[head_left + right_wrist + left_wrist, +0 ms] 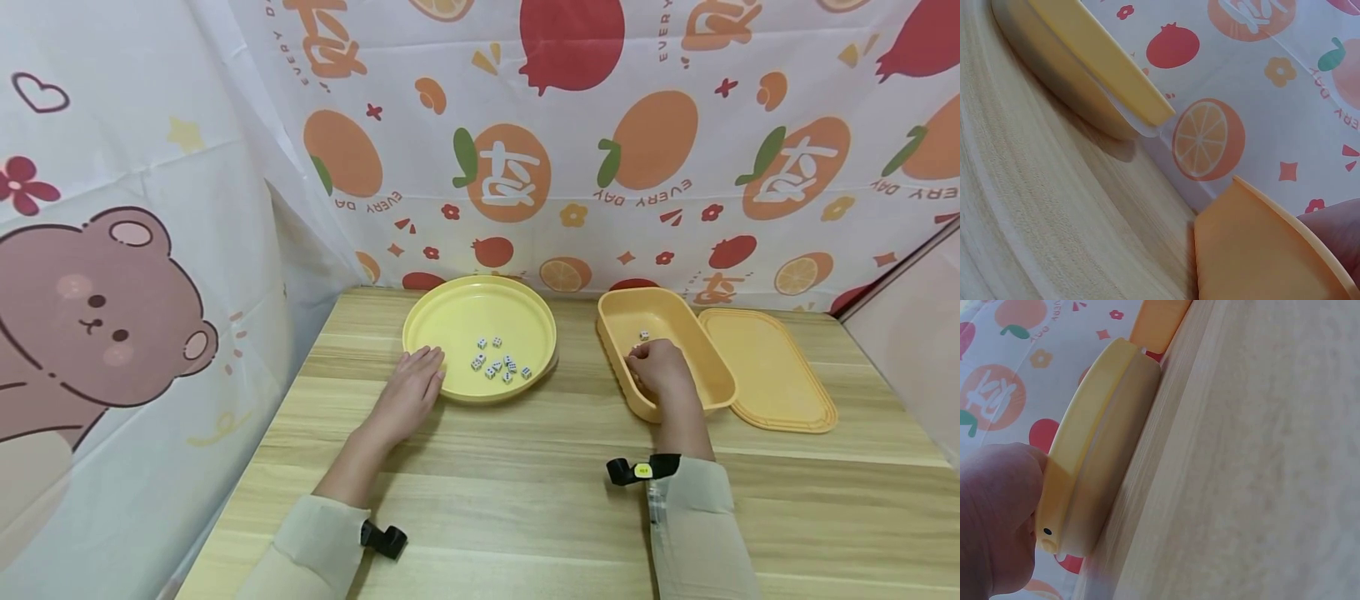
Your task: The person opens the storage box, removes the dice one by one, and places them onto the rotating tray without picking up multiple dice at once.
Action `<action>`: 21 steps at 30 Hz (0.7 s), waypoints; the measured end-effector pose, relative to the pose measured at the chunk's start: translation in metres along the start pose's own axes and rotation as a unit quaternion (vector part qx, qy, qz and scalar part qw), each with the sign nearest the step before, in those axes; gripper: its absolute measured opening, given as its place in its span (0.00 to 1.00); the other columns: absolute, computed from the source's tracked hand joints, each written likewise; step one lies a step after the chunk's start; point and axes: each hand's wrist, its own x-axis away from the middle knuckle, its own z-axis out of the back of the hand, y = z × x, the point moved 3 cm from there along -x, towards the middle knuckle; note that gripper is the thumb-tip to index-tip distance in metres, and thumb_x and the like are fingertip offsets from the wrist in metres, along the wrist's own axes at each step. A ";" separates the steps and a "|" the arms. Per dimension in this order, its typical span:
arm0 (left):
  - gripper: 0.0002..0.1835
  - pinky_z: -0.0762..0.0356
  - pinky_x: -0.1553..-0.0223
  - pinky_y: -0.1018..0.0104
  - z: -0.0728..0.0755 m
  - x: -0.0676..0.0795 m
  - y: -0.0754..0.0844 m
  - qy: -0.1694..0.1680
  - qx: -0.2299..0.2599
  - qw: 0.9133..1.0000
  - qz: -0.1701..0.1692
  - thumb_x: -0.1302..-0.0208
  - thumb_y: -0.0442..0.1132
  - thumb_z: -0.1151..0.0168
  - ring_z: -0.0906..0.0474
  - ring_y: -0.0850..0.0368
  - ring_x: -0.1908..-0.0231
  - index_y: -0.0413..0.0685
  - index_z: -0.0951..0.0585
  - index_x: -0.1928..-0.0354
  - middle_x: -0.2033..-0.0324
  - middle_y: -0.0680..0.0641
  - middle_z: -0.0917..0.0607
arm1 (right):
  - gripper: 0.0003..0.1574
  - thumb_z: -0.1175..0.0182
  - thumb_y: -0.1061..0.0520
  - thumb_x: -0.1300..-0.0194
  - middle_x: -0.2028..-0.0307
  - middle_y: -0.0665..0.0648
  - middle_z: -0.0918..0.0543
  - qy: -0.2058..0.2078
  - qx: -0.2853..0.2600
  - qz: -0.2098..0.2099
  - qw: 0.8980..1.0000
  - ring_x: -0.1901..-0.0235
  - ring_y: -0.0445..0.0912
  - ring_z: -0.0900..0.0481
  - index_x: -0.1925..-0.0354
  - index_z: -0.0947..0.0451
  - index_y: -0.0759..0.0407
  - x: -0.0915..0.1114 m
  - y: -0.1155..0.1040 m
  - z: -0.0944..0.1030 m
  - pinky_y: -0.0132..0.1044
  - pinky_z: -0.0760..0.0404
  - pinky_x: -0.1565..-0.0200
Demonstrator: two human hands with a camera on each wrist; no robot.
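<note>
A round yellow tray (442,321) holds several small white dice (491,371), scattered over its front and right half. My left hand (408,392) rests on the tray's left front rim, fingers fairly straight and together. In the left wrist view, the same hand (997,519) shows from the side against the rim. My right hand (660,367) reaches down into an orange rectangular box (708,371), fingers bent near its left wall. A die (644,335) lies in the box just beyond the fingers. The fingertips are partly hidden, and I cannot tell whether they hold a die.
A flat orange lid (780,367) lies to the right of the box, close against it. Behind the wooden table (495,500) hangs a fruit-patterned cloth (510,233). Another cloth with a bear on it (112,308) hangs along the left side.
</note>
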 end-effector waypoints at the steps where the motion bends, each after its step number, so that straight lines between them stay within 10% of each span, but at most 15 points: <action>1: 0.25 0.56 0.24 0.44 0.000 0.000 0.000 0.000 0.000 1.000 0.000 0.21 0.43 0.57 0.43 0.43 0.26 0.35 0.31 0.32 0.30 0.39 0.32 | 0.16 0.43 0.51 0.29 0.59 0.61 0.19 0.000 -0.004 -0.002 1.000 0.63 0.50 0.23 0.56 0.17 0.63 0.000 0.000 0.000 0.33 0.26 0.67; 11: 0.25 0.56 0.24 0.44 0.000 0.000 0.000 0.000 0.000 1.000 -0.001 0.21 0.43 0.57 0.43 0.43 0.26 0.35 0.31 0.32 0.30 0.39 0.32 | 0.21 0.43 0.48 0.28 0.54 0.63 0.17 0.103 -0.039 0.060 0.992 0.56 0.55 0.22 0.51 0.18 0.63 0.005 -0.011 0.008 0.48 0.21 0.52; 21: 0.25 0.56 0.24 0.45 -0.001 -0.001 -0.001 -0.004 -0.005 1.000 0.001 0.21 0.44 0.57 0.43 0.43 0.26 0.35 0.32 0.31 0.30 0.39 0.32 | 0.13 0.34 0.57 0.35 0.60 0.63 0.13 0.230 -0.106 0.244 0.936 0.60 0.53 0.16 0.55 0.15 0.64 0.022 -0.069 -0.012 0.48 0.16 0.55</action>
